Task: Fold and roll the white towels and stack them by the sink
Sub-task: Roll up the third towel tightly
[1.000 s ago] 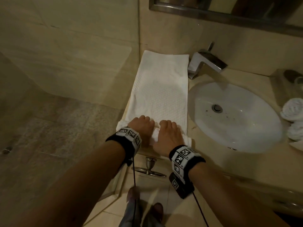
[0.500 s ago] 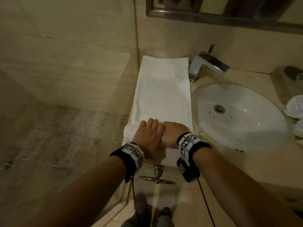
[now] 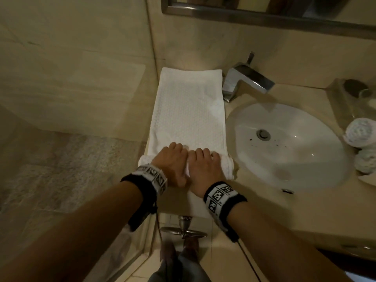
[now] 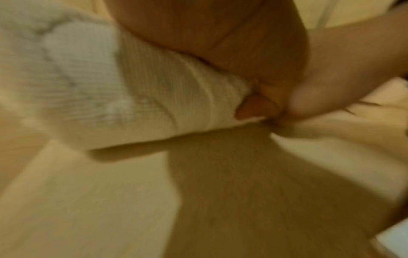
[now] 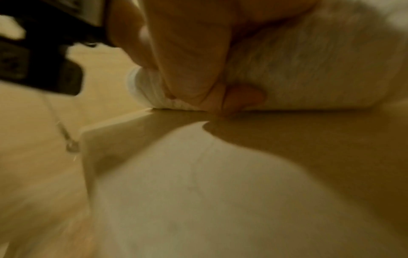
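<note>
Both forearms are bare. Each wrist wears a black band [image 3: 142,181] faced with white tiles printed with black square codes [image 3: 220,192]. A small black camera block [image 3: 224,226] hangs under the right band, and thin dark cables [image 3: 249,259] trail toward the frame's bottom.

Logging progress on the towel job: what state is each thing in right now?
White towel: near end rolled, the rest flat on the counter.
Left hand: gripping the roll.
Right hand: gripping the roll.
Rolled towels: finished, right of the sink.
Faucet: no water running.
Sink: no water pooled, dark specks near the drain.
</note>
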